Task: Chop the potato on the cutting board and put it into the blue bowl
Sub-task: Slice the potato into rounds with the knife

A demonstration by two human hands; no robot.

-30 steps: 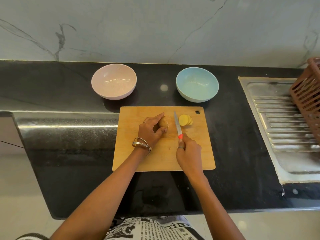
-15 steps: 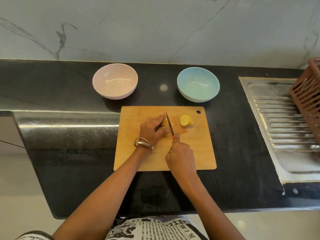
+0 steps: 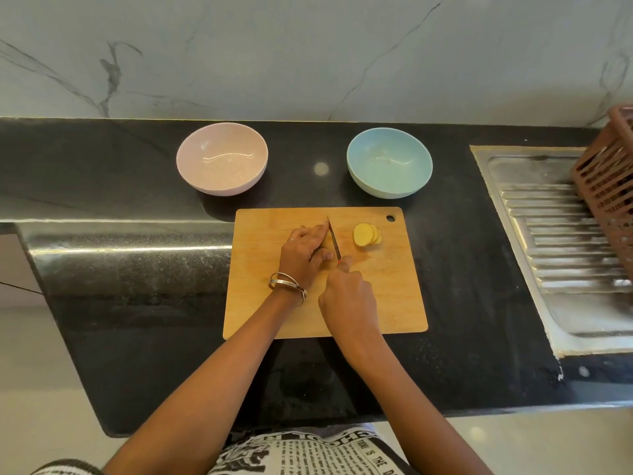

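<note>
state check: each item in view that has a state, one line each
potato: part-sliced, held by left hand
potato slices: overlapping on cutting board
knife: gripped by right hand, blade against potato
blue bowl: empty
pink bowl: empty

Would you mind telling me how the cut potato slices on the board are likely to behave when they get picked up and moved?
The potato slices look thin and flat, so they probably won't roll. They lie overlapped in a small fan, so pushing one would likely shift the others. Their fresh-cut faces may be damp and a bit slippery, perhaps clinging to the cutting board; they seem stiff and light enough to lift several together.
</note>
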